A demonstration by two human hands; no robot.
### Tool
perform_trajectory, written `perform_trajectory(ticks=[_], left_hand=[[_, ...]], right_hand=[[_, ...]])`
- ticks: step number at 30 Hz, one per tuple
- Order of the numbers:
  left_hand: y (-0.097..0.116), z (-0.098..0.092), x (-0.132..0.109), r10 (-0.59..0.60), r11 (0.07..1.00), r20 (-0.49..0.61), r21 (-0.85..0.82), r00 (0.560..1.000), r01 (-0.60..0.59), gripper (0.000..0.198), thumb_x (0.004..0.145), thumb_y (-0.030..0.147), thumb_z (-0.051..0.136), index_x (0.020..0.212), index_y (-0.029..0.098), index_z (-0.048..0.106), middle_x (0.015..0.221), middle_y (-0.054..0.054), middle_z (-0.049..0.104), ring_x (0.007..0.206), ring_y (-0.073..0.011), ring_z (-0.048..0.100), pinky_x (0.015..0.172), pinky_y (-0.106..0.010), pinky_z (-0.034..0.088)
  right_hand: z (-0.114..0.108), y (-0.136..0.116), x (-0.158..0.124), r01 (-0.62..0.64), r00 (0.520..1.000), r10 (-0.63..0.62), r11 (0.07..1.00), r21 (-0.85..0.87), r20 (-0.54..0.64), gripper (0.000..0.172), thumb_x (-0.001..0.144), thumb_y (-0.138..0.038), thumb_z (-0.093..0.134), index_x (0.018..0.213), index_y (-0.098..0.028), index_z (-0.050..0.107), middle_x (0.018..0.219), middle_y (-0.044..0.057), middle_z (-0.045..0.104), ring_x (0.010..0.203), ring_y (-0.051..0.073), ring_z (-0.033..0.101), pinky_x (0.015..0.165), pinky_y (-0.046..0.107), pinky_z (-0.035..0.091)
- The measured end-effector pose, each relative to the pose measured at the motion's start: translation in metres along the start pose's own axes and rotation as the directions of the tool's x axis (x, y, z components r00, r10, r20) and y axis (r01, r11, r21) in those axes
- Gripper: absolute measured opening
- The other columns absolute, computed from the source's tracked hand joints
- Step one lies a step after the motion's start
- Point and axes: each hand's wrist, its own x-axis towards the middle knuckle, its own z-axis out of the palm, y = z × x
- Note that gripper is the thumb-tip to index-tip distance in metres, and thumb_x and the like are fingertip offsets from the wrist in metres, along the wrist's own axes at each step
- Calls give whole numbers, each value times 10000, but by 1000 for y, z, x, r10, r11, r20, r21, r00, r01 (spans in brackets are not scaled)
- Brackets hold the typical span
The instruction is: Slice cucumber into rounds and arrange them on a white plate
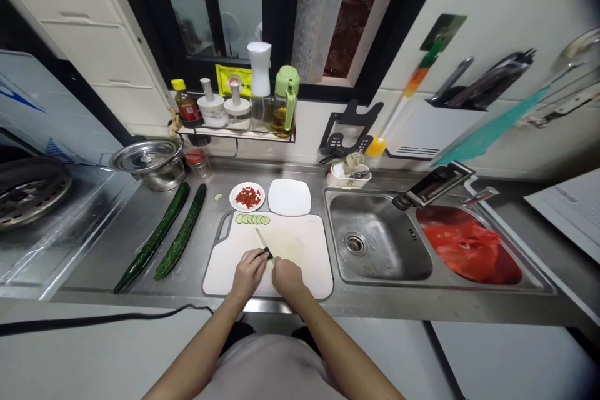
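A white cutting board (300,275) lies on the steel counter, with a small knife (260,237) over its middle, blade pointing up and left. My right hand (287,276) is closed around the knife's lower end. Beside it, my left hand (249,274) is closed, fingertips at a small dark piece by the knife; what it grips is too small to name. Thin cucumber slices (253,219) lie in an overlapping row at the board's upper left. Behind the board are a small plate (232,199) of chopped red pieces and an empty white plate (289,197).
Two whole cucumbers (152,244) lie left of the board, before a lidded steel pot (164,172). A double sink (379,237) is at the right, with a red bag (464,250) in its far basin. A shelf (239,134) behind holds bottles and jars.
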Motion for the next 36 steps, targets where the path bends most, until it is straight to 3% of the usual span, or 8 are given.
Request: perform_trajectory(ticks=[23,36], left_hand=[[4,-4,5,-7,1000,6,-3,1000,7,226,904,205,497,1034,219,682,1020,-77,672,967,-175,613,847,-359,544],[6,-5,8,-73,997,19,-10,997,73,206,893,213,509,1004,217,682,983,-76,666,963,-182,609,832,-358,541]], right_hand=[[-14,-8,7,11,1000,-11,1000,22,-12,321,911,-161,353,1121,-116,591,1007,158,686,984,223,644,782,306,451],[-8,19,-16,13,1000,-12,999,-35,13,307,932,-226,345,1070,-154,609,972,139,693,925,216,652,735,291,424]])
